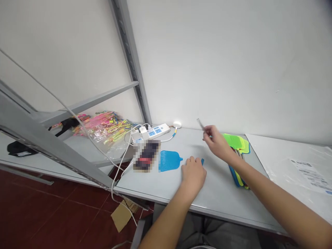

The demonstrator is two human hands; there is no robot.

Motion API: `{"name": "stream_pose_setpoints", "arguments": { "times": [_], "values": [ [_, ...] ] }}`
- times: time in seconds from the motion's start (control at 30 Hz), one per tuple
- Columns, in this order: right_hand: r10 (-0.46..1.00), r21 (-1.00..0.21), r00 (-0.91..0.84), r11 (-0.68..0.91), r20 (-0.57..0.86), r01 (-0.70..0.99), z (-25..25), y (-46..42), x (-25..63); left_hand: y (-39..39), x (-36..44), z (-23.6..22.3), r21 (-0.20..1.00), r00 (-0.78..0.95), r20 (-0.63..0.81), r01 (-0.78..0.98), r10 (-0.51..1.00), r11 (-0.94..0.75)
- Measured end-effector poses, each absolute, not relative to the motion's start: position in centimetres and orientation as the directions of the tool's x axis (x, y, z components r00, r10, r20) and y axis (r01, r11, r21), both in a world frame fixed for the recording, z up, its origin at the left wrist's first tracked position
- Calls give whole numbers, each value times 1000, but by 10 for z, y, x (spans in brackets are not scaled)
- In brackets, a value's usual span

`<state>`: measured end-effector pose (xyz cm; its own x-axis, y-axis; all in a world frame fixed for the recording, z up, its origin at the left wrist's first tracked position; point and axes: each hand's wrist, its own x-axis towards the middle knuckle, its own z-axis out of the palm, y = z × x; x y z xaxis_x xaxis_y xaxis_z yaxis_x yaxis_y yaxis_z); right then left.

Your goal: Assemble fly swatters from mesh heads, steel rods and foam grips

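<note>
A blue mesh fly swatter head lies flat on the grey table, its short neck pointing right. Just right of that neck, my left hand rests on the tabletop with curled fingers over a blue handle-like piece; only its end shows beyond the fingers. My right hand is raised above the table, pinching a thin grey rod that slants up to the left. Beside my right forearm lies a stack of green, yellow and blue fly swatters, partly hidden by the arm.
A blurred-out phone-like object lies left of the swatter head. Behind it are a white power strip and cables. A white plastic package covers the right side. Bagged colourful items sit beyond the grey metal frame.
</note>
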<state>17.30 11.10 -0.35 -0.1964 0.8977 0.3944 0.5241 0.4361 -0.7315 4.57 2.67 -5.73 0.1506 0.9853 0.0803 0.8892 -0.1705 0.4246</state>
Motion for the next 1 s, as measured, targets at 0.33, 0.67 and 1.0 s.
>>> {"name": "stream_pose_setpoints", "arguments": {
  "times": [0.33,0.67,1.0],
  "values": [
    [952,-710,267,292,150,-641,24,-14,192,-45,-1,-31,775,443,111,521,890,-356],
    [942,-564,336,280,4,-777,12,-100,186,-116,12,-66,836,273,380,308,884,-455],
    [929,-546,371,310,-2,-778,6,-134,198,-138,23,-70,810,300,388,340,872,-478]
  ]
}}
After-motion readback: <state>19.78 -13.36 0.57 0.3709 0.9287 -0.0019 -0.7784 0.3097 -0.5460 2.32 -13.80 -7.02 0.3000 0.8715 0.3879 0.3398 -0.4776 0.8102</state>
